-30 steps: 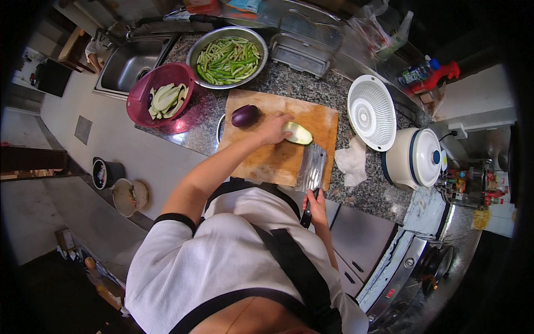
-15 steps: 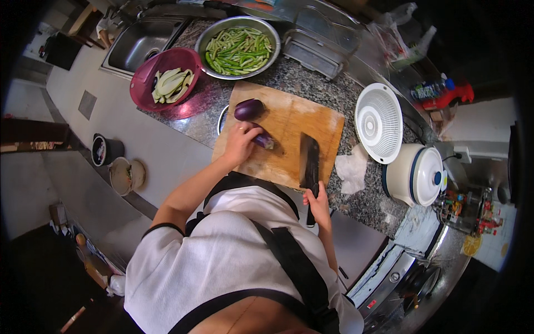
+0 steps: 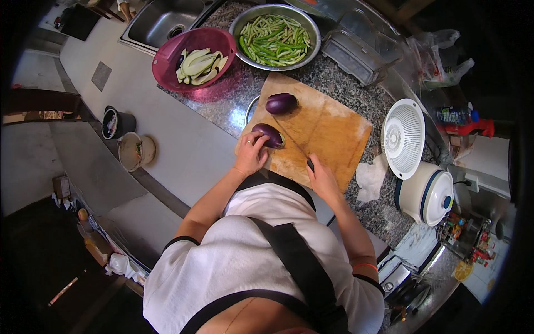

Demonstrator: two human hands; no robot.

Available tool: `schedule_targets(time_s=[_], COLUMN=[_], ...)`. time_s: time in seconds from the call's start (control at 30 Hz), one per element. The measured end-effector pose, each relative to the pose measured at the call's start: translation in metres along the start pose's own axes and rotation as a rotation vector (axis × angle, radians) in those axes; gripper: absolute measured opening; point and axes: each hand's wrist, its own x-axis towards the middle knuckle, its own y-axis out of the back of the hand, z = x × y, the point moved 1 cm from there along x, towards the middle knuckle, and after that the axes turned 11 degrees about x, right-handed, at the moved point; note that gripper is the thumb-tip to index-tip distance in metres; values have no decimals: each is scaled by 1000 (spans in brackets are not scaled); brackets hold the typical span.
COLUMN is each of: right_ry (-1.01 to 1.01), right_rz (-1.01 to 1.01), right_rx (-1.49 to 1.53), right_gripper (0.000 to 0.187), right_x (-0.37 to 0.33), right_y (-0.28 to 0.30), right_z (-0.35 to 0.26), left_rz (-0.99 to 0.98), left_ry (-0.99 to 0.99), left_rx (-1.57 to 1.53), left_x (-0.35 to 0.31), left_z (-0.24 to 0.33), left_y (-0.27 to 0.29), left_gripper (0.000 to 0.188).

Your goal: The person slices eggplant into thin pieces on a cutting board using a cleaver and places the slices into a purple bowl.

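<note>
On the wooden cutting board (image 3: 345, 133) lie two dark purple eggplants. My left hand (image 3: 253, 151) has its fingers on the nearer eggplant (image 3: 268, 135), holding it at its left end. The other eggplant (image 3: 281, 103) rests just beyond, untouched. My right hand (image 3: 325, 179) is closed round the dark handle of a cleaver (image 3: 293, 139). Its blade is seen almost edge-on, as a thin line slanting away to the left, close to the right end of the held eggplant. Whether the blade touches the board cannot be made out.
Behind the board stand a pink basin (image 3: 162, 64) with pale cut pieces and a metal bowl (image 3: 316, 42) of cut green beans. To the right are a white strainer (image 3: 405, 139), a crumpled white cloth (image 3: 371, 178) and a white cooker (image 3: 425, 192). A sink (image 3: 161, 25) lies far left.
My right hand has brought the cleaver leftward from the board's right side and turned its blade edge-on beside the eggplant. My left hand stays on the nearer eggplant. The whole view has shifted.
</note>
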Motion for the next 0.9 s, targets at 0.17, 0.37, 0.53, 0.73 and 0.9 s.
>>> schedule_targets(time_s=[0.17, 0.37, 0.53, 0.73, 0.9], right_ry=[57, 71, 50, 38, 41], right_rz=[-102, -157, -210, -272, -231], right_rx=[-251, -350, -293, -319, -274], right_gripper=[27, 21, 20, 25, 28], right_x=[11, 15, 25, 39, 60], right_y=[-1, 3, 10, 7, -15], right_z=[-29, -35, -27, -32, -25], left_rz=[49, 92, 97, 89, 85], left_ry=[38, 90, 95, 71, 74], left_rx=[24, -50, -72, -12, 3], left_x=[5, 3, 5, 3, 1], left_z=[-12, -18, -19, -20, -23], left_y=[-14, -26, -27, -28, -34], left_gripper=[29, 27, 28, 24, 21])
